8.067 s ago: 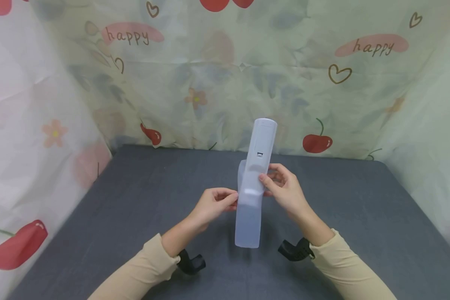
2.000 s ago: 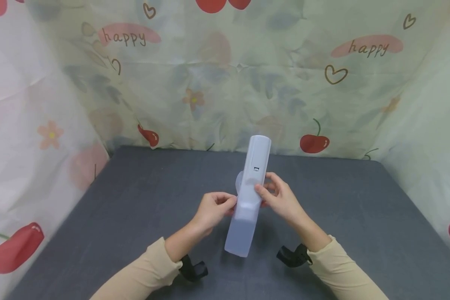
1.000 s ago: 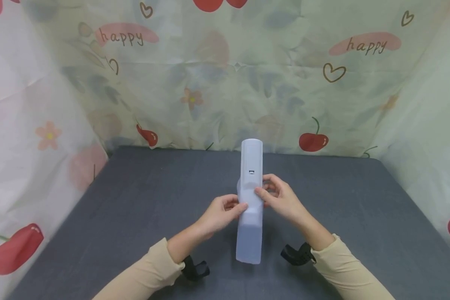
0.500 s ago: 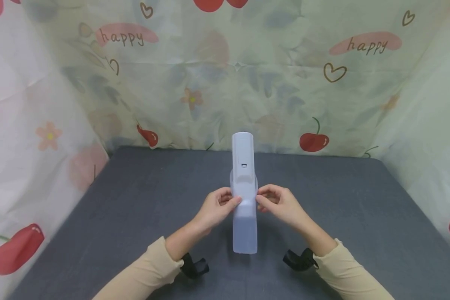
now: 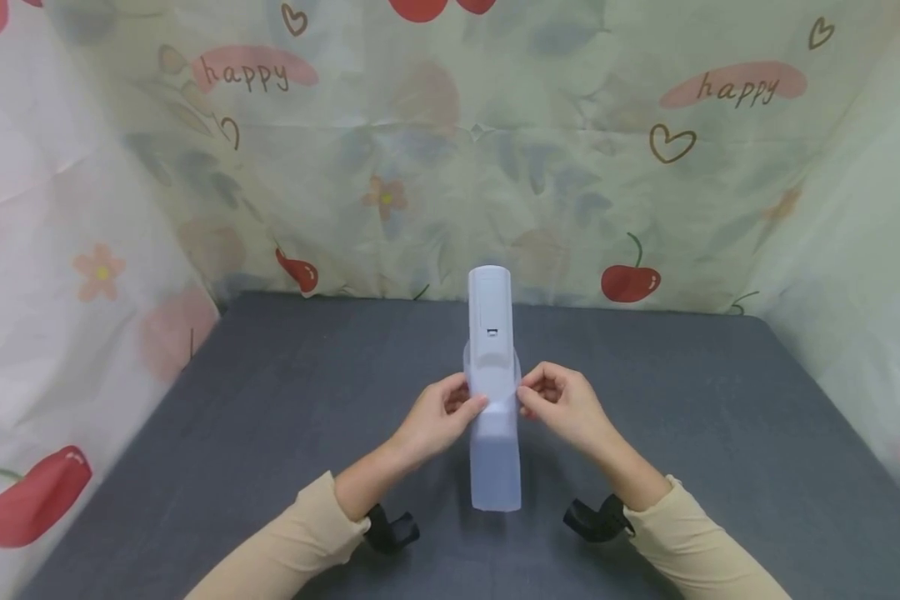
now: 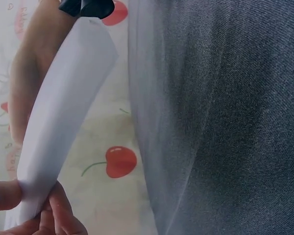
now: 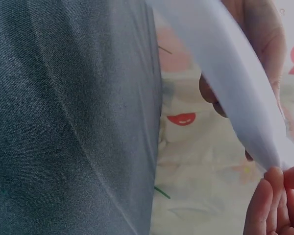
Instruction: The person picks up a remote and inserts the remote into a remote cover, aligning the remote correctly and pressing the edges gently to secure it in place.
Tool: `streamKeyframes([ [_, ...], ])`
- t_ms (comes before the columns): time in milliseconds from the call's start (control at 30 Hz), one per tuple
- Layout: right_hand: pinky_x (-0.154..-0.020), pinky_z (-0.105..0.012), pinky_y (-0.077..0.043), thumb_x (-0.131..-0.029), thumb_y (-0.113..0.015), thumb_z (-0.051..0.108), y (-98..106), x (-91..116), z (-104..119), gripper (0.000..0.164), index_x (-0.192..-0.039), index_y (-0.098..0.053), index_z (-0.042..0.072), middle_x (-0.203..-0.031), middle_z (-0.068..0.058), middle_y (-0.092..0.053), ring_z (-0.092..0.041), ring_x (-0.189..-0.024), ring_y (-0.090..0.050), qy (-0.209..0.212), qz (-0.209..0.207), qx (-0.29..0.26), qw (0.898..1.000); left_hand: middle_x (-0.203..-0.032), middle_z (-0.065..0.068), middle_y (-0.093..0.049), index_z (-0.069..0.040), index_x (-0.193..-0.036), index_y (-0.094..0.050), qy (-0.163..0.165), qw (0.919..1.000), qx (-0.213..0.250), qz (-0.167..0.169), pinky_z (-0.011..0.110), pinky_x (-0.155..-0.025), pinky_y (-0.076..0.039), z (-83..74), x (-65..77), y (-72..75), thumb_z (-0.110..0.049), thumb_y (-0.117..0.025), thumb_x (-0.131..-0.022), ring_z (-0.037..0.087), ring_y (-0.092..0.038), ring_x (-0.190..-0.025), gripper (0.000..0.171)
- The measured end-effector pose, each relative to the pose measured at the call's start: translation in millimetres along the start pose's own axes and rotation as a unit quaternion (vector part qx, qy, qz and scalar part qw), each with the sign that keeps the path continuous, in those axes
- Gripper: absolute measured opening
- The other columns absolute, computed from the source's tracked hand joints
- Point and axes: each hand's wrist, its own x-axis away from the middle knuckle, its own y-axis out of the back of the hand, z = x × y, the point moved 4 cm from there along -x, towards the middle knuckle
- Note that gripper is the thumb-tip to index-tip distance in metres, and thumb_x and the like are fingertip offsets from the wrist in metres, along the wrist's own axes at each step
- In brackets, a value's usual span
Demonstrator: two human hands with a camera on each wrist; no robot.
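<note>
Upright in the middle of the head view stands a long, narrow white device (image 5: pixel 497 385) with a small dark port near its upper part. Its lower end looks bluish and translucent, and a thin translucent rim (image 5: pixel 517 364) shows at its sides, mostly hidden behind it. My left hand (image 5: pixel 429 423) grips the left side, thumb on the near face and fingers behind. At the right edge my right hand (image 5: pixel 570 403) pinches with thumb and fingertips. Both wrist views show the white body (image 6: pixel 68 103) side-on, with fingers (image 7: pixel 265 196) at its edge in the right one.
A dark grey cloth-covered table (image 5: pixel 330 358) lies under the hands. Patterned curtains (image 5: pixel 450 167) with cherries and the word "happy" rise at the back and both sides. A black wrist mount (image 5: pixel 392 530) hangs below each forearm.
Since the first frame the device has gone from leaning right to upright. My left thumb has moved onto its near face. My right thumb has shifted from that face to the right edge.
</note>
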Motion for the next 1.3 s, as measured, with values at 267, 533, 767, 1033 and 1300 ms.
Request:
streamKeyframes([
  [267,-0.058,-0.025,-0.052,-0.087,-0.060,0.003,2.8,-0.8,7.0,0.007,-0.088,-0.061,-0.004,-0.071,-0.010,-0.062,-0.007,-0.057,-0.055,0.014,-0.044,0.012,0.999,-0.106,0.021,-0.066,0.001,-0.125,-0.053,-0.014,0.9998,-0.008,0.007,0.027,-0.071,-0.051,-5.5,1.5,-0.1,-0.014,-0.054,-0.095,0.022,-0.065,-0.089,0.033],
  [533,-0.055,-0.028,-0.052,-0.086,-0.059,0.002,4.1,-2.5,9.3,0.006,-0.084,-0.061,-0.003,-0.067,-0.010,-0.061,-0.012,-0.056,-0.056,0.035,-0.071,0.015,0.997,-0.108,0.020,-0.065,0.002,-0.124,-0.052,-0.020,0.9994,-0.014,0.026,0.026,-0.072,-0.050,-7.5,0.9,0.4,-0.015,-0.053,-0.095,0.021,-0.064,-0.090,0.034],
  [767,-0.061,-0.030,-0.055,-0.088,-0.059,0.007,4.3,-2.0,9.9,0.007,-0.089,-0.059,-0.001,-0.078,-0.013,-0.062,-0.017,-0.063,-0.062,0.072,-0.031,-0.011,0.997,-0.109,0.020,-0.065,0.001,-0.125,-0.053,-0.023,0.9992,-0.018,0.027,0.029,-0.076,-0.051,-10.5,1.8,2.9,-0.016,-0.053,-0.095,0.024,-0.065,-0.094,0.034],
  [1033,-0.073,-0.033,-0.057,-0.090,-0.055,0.002,3.2,-0.1,17.5,0.038,-0.124,-0.038,0.000,-0.115,-0.027,-0.056,-0.027,-0.087,-0.069,0.010,0.040,-0.029,0.999,-0.100,0.020,-0.067,0.002,-0.118,-0.057,-0.037,0.9984,-0.033,0.028,0.022,-0.066,-0.047,-5.2,1.5,2.7,-0.014,-0.055,-0.094,0.017,-0.063,-0.080,0.030],
  [1300,-0.069,-0.036,-0.057,-0.091,-0.060,0.024,4.4,-6.5,19.6,0.048,-0.130,-0.039,0.006,-0.105,-0.023,-0.060,-0.022,-0.085,-0.067,-0.031,0.028,-0.010,0.999,-0.099,0.019,-0.067,0.001,-0.120,-0.057,-0.048,0.9964,-0.046,0.052,0.022,-0.067,-0.048,-10.2,1.4,0.4,-0.015,-0.055,-0.094,0.019,-0.064,-0.083,0.031],
])
